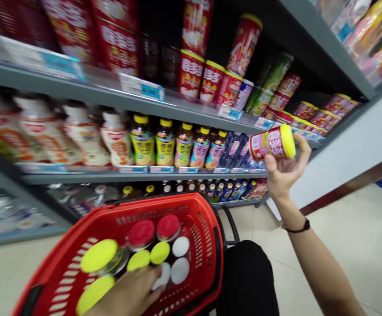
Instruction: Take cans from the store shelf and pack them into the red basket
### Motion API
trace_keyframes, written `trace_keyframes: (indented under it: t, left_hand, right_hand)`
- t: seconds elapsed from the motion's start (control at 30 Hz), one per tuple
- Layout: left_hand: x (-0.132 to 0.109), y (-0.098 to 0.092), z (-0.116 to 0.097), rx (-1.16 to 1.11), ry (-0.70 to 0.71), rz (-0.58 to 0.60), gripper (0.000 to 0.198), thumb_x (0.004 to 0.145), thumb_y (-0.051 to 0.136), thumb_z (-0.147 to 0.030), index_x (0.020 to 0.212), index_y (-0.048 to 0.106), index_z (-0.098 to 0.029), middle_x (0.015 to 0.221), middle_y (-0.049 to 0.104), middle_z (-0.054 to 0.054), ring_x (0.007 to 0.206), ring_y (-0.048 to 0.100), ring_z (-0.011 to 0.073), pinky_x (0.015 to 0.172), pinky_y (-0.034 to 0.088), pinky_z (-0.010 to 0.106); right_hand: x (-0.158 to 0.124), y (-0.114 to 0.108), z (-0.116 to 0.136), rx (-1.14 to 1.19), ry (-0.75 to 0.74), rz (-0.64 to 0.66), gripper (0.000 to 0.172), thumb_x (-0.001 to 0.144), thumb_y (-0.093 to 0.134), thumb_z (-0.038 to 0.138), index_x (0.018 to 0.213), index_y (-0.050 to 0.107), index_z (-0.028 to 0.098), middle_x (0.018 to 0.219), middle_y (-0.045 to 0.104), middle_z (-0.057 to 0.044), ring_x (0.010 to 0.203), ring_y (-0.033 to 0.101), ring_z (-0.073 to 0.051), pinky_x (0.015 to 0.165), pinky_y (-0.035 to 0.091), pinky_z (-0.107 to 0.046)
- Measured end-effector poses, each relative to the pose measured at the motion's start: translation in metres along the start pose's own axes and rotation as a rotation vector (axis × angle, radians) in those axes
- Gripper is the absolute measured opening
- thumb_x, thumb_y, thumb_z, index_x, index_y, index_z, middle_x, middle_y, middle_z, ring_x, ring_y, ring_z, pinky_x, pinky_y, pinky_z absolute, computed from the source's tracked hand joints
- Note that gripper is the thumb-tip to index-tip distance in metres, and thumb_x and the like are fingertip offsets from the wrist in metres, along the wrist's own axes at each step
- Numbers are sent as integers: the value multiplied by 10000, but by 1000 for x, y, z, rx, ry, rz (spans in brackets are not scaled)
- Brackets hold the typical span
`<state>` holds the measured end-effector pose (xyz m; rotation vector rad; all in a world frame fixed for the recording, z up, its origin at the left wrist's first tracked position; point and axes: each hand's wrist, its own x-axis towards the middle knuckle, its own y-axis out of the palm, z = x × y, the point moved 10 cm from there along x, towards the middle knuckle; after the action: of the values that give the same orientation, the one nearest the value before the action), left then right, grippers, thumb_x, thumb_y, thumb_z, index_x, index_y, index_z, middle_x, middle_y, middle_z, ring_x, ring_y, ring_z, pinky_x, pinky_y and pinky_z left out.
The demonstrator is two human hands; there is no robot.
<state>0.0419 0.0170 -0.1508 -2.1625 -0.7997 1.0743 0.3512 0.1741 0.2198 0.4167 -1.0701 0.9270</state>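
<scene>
My right hand (286,169) holds up a red can with a yellow lid (272,144) in front of the shelves. Its thumb and fingers are closed round the can, which lies nearly sideways with the lid to the right. Low in the red shopping basket (207,206), my blurred left hand (133,287) has its fingers at the edge of a white-lidded container (163,275), gripping it near the lid. Around that hand stand containers with yellow lids (99,255), red lids (168,227) and other white lids (180,271). Their sides are mostly hidden.
A shelf (177,109) of red cans (191,74) runs above rows of drink bottles (143,142). Price tags (148,90) line the shelf edges. The basket's black handle (232,226) sticks out beside my knee (248,276). Pale floor tiles (338,245) lie to the right.
</scene>
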Motion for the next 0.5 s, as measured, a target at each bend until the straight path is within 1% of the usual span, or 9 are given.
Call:
trace_keyframes:
  t: [0.03,0.1,0.13,0.2,0.27,0.33,0.37,0.43,0.5]
  left_hand:
    - [-4,-26,-20,-41,34,-20,541,990,310,-464,1262,701,-206,1200,714,150,1162,686,348,1040,510,534]
    - [-11,-75,-46,-81,34,-91,431,1034,340,-425,1135,689,-192,1062,717,140,1066,700,362,940,513,523]
    - [-15,-95,-52,-84,24,-138,385,1046,367,-403,1133,675,-188,1041,711,132,1036,701,360,908,512,504]
    - [-23,-126,-55,-133,21,-288,331,1075,407,-394,1190,629,-177,1149,680,126,1080,677,323,945,507,479]
    - [-36,-148,-54,-198,75,-492,386,1081,479,-426,1377,533,-183,1354,592,128,1260,594,279,1084,473,454]
    - [-52,-162,-54,-236,151,-694,618,1045,590,-458,1564,360,-213,1522,457,122,1428,455,242,1211,395,416]
    - [-60,-167,-54,-233,179,-780,742,1015,649,-460,1616,282,-229,1572,400,118,1475,395,231,1246,362,403]
    - [-72,-174,-56,-198,202,-911,920,945,754,-441,1660,215,-232,1598,360,123,1494,358,233,1263,349,396]
    - [-80,-179,-60,-155,219,-1000,985,894,814,-420,1662,235,-209,1590,377,138,1485,364,249,1261,356,411]
  right_hand:
    - [-15,13,14,67,22,-2,723,840,701,467,1471,429,242,1555,378,-161,1320,584,-306,1073,537,-462]
    - [-40,38,37,238,87,-9,733,826,730,430,1484,449,269,1562,385,-138,1340,572,-304,1093,529,-460]
    - [-52,52,45,343,141,-6,739,821,741,412,1491,457,288,1565,395,-120,1357,561,-299,1108,522,-457]
    - [-79,85,51,582,317,42,745,821,754,374,1506,466,333,1554,435,-78,1371,552,-273,1134,508,-444]
    - [-119,125,50,835,599,159,707,848,749,348,1503,483,362,1499,509,-47,1328,582,-232,1148,499,-425]
    - [-169,159,53,1048,912,302,629,870,752,349,1459,532,348,1407,592,-37,1238,631,-204,1128,514,-407]
    - [-195,171,56,1119,1061,366,590,865,767,372,1419,567,328,1357,628,-40,1201,648,-207,1095,537,-405]
    - [-240,182,63,1183,1330,454,532,828,800,447,1311,639,293,1260,680,-46,1170,660,-235,997,589,-413]
    - [-275,184,70,1187,1565,500,490,779,819,520,1185,696,275,1179,708,-42,1137,669,-269,901,620,-432]
